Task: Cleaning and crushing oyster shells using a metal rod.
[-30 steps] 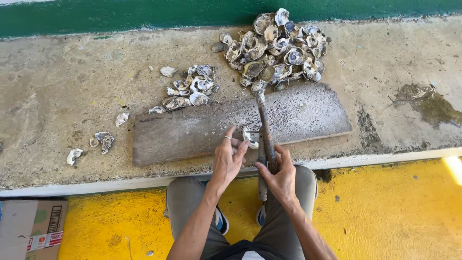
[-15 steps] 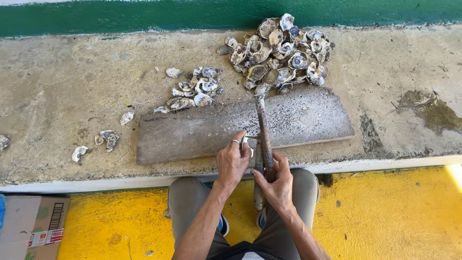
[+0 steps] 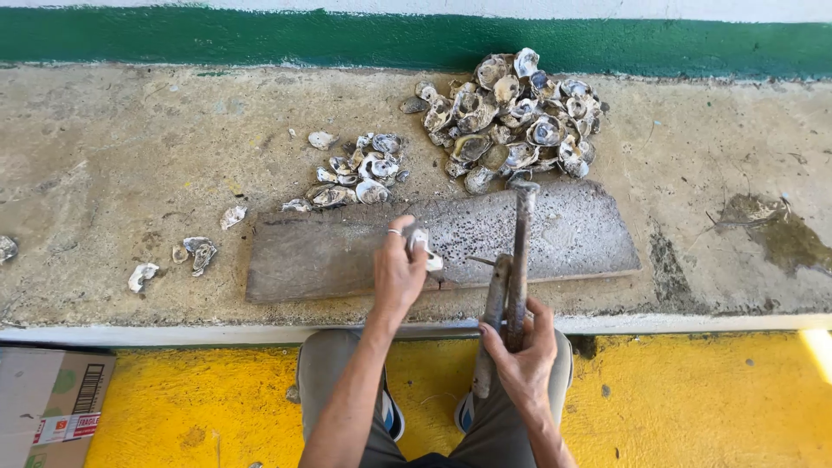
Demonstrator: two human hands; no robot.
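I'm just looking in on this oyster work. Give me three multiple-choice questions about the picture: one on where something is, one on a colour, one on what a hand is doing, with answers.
1. Where is the big pile of shells?
A. on the yellow floor
B. on the concrete ledge beyond the board's far right end
C. inside the cardboard box

2. What colour is the painted band behind the ledge?
A. green
B. red
C. blue

3. What is the right hand doing?
A. resting flat and empty
B. gripping two long rusty tools
C. lifting the board

Answers:
1 B, the pile lies on the concrete ledge just past the board.
2 A, the stripe is plainly green.
3 B, its fingers wrap the tools, while the left hand holds a shell on the board.
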